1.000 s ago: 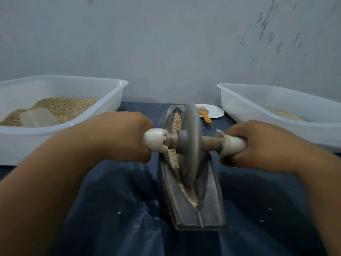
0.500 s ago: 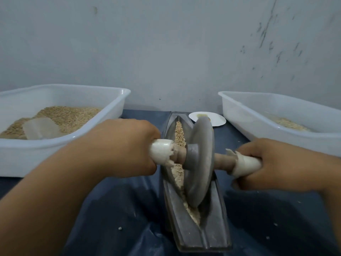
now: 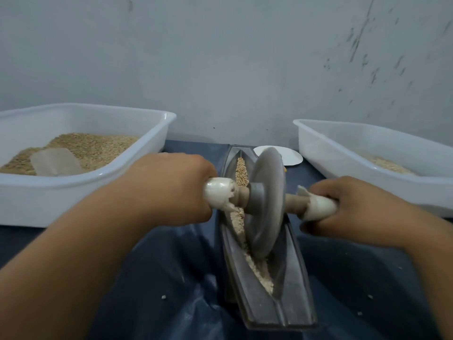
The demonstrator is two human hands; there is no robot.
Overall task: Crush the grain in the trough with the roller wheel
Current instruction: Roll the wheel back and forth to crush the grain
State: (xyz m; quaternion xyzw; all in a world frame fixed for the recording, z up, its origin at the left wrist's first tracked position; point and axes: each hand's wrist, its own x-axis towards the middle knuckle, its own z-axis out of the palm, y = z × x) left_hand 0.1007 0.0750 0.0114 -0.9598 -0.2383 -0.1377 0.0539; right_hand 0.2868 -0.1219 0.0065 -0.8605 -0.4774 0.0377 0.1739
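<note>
A grey metal trough (image 3: 288, 300) lies lengthwise in front of me on a dark blue sheet. Grain (image 3: 240, 171) fills its groove, whole at the far end and pale and crushed (image 3: 263, 274) near me. The grey roller wheel (image 3: 266, 204) stands on edge in the groove, about midway along. A wooden axle with white-wrapped handles runs through it. My left hand (image 3: 171, 187) is closed on the left handle (image 3: 218, 195). My right hand (image 3: 353, 207) grips the right handle (image 3: 318, 208), which sits lower, so the wheel tilts to the right.
A white tub (image 3: 137, 173) at the left holds grain and a translucent scoop (image 3: 56, 161). A second white tub (image 3: 362, 177) at the right holds a little grain. A white plate (image 3: 290, 155) lies behind the trough. The grey wall is close behind.
The wheel has tilted further right, my right hand dropping lower on its handle. It sits at about the same place in the trough. The view has shifted, lowering everything in frame.
</note>
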